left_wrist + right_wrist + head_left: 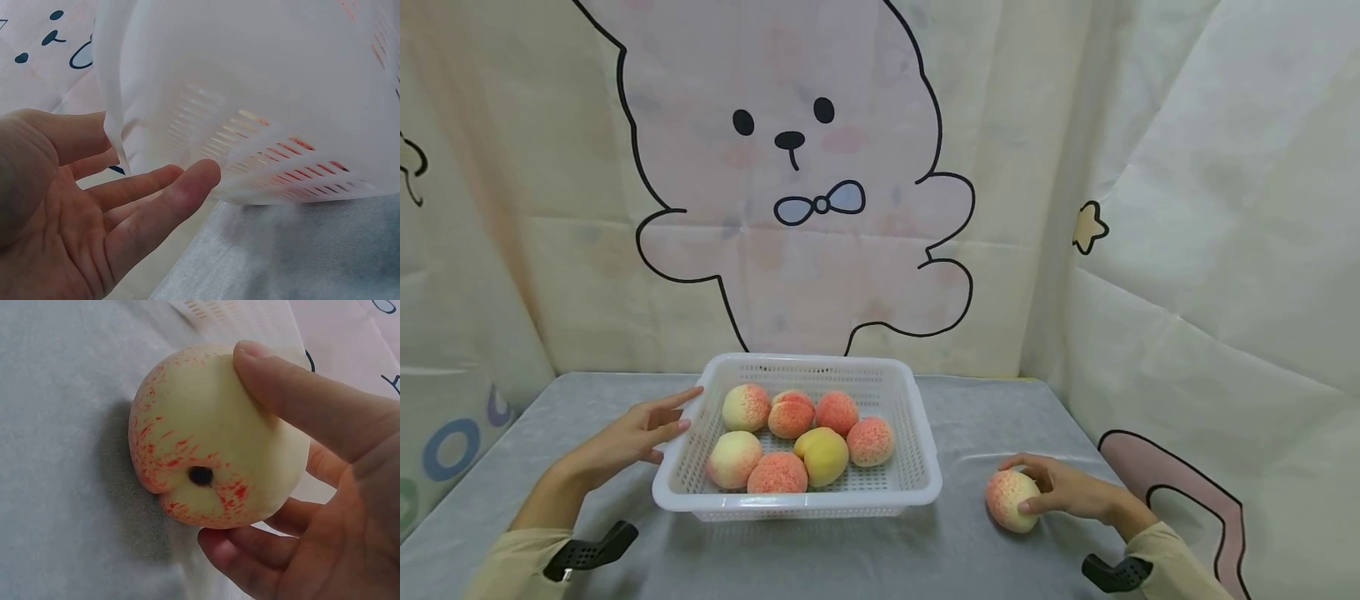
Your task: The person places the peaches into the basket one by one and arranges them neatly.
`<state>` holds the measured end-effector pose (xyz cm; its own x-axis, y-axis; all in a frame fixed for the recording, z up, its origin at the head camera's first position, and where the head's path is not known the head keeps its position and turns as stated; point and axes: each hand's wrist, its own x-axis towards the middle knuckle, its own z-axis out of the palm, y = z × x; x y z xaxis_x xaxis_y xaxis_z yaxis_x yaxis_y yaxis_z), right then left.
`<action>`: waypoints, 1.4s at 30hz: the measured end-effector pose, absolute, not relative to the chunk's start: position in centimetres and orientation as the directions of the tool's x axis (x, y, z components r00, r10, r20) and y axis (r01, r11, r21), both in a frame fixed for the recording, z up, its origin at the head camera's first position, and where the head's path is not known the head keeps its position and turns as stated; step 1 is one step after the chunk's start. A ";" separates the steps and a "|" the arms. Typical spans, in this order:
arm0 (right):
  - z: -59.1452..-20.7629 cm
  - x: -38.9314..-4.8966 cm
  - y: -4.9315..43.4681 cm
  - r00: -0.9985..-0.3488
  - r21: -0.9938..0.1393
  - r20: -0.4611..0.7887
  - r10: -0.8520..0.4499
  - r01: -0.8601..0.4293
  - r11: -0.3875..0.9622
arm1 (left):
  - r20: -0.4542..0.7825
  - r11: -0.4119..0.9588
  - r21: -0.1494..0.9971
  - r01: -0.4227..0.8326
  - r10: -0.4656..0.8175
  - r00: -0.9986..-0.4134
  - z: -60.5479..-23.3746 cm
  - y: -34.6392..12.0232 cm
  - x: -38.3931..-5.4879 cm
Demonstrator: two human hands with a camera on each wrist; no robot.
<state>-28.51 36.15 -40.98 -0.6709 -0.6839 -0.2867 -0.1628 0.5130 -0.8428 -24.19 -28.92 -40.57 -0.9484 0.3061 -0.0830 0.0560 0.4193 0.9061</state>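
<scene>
A white plastic basket (917,433) with slotted walls stands on the table and holds several pink-speckled peaches (777,473) and a yellow peach (822,456). My left hand (625,437) is at the basket's left side, its fingers mostly extended. Up close in the left wrist view, the fingers (194,187) lie against the slotted wall and rim. To the right of the basket, my right hand (1071,490) grips a pale peach with red specks (1011,502). In the right wrist view the thumb presses on its upper side, and a dark stem hollow shows.
A grey cloth (985,417) covers the table. Behind it hangs a curtain (1022,108) printed with a cartoon bear, and more printed curtain (1247,275) closes off the right side. Each forearm wears a black wrist device (591,550).
</scene>
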 end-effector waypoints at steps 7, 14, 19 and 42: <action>-40.6 -28.5 36.2 -0.679 -0.857 -0.268 -0.683 -0.156 0.492 | -0.086 0.404 0.913 0.059 0.331 -0.940 -41.0 -28.8 -24.2; -40.0 -29.1 35.8 -0.709 -0.864 -0.209 -0.674 -0.189 0.467 | -0.054 0.395 0.914 0.090 0.341 -0.938 -40.9 -28.8 -24.4; -39.4 -29.4 35.3 -0.729 -0.864 -0.162 -0.665 -0.222 0.453 | -0.057 0.388 0.917 0.091 0.352 -0.934 -40.9 -28.9 -24.6; -36.2 -30.9 30.0 -0.756 -0.868 -0.027 -0.654 -0.307 0.390 | -0.067 0.404 0.911 0.084 0.346 -0.936 -40.7 -29.5 -24.7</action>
